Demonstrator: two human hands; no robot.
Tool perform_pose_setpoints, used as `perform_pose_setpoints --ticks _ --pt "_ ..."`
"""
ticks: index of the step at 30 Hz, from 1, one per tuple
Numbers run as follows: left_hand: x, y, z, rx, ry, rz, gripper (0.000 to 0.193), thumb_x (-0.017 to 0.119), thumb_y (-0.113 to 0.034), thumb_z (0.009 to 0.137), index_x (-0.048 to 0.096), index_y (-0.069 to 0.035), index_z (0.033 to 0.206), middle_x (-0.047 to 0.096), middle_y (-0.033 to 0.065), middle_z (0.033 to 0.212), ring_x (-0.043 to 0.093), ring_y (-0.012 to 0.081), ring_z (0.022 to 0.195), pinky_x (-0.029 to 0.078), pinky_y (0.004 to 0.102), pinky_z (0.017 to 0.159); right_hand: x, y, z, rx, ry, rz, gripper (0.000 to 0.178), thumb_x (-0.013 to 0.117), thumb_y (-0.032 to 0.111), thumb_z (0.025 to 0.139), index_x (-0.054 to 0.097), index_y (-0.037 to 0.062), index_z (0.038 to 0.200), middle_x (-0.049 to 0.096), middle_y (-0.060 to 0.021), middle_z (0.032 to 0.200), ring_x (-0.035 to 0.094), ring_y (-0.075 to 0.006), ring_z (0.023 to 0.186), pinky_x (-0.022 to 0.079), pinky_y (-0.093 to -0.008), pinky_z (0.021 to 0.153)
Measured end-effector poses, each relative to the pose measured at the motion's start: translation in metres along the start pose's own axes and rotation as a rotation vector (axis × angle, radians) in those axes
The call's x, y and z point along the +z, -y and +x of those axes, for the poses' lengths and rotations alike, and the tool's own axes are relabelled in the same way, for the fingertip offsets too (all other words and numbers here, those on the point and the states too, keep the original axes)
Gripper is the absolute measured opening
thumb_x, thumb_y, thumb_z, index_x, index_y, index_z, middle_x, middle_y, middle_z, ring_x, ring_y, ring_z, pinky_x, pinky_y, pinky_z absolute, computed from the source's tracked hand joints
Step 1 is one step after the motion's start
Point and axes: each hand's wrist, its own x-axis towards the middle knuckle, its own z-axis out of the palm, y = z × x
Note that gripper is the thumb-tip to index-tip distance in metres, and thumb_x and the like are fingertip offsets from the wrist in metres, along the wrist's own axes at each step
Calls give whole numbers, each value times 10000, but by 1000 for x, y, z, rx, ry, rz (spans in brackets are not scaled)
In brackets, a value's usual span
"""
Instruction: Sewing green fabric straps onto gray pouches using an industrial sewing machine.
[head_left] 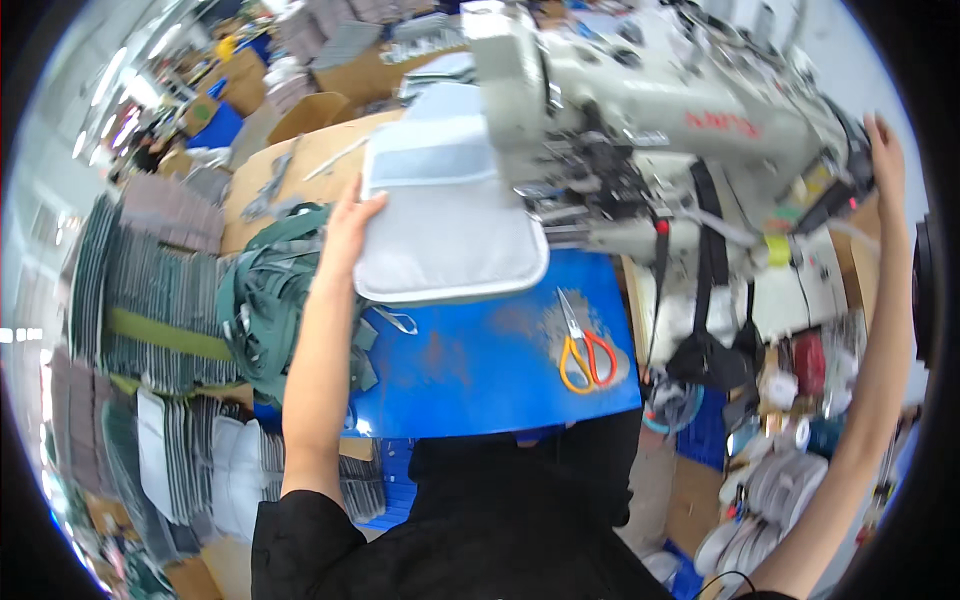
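My left hand (350,222) holds the left edge of a light grey padded panel (450,235), its thumb on top; the fingers are partly hidden. The panel has rounded corners, pale edging and a blue-grey band across it. Its right side reaches the needle area of a large grey-white sewing machine (660,100), and the machine head hides part of it. Far to the right, my right hand (885,155) is at the dark handwheel (855,140) on the machine's end, fingers curled against it. Orange- and red-handled scissors (585,350) lie on the blue table (450,370).
Green straps and fabric (280,300) are heaped left of the panel. Stacks of padded panels (165,310) stand farther left. A wooden tabletop (310,170) extends behind. Black straps (705,230) hang below the machine, and white rolls (770,500) sit at the lower right.
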Motion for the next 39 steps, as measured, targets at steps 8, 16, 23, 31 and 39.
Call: perform_pose_setpoints --ticks 8,16,23,31,39 --pt "-22 55 -40 22 -45 -188 415 782 -155 924 641 -46 1299 728 76 1185 689 159 1014 541 319 906 21 -132 -2 298 128 877 508 567 420 1081 644 14 1376 682 -65 1287 611 -167 1168 443 -337 1065" --pt "-92 101 -110 -10 -238 -276 420 744 -111 940 614 -29 1331 719 82 1224 684 167 1056 525 309 955 48 15 -321 65 -231 270 407 598 227 1048 638 -12 1376 660 -157 1363 622 -277 1236 450 -400 1084" --pt "-82 85 -133 2 -275 -264 453 749 -122 937 595 -18 1349 719 98 1220 680 164 1050 511 301 955 132 106 -535 -232 930 144 696 833 96 806 547 56 1439 640 -173 1120 660 -360 1030 544 -444 887" --pt "-76 66 -142 41 -274 -247 459 752 -118 933 589 -14 1350 715 102 1217 682 169 1047 517 310 954 126 128 -520 641 1499 817 796 788 58 859 413 2 1559 676 -31 1037 649 -108 862 530 -278 788" --pt "-55 30 -149 135 -292 -85 463 735 -125 942 576 -6 1360 698 114 1228 675 177 1054 517 305 967 157 210 -519 219 1191 756 690 884 174 859 584 78 1473 650 52 993 548 -43 801 483 -234 715"
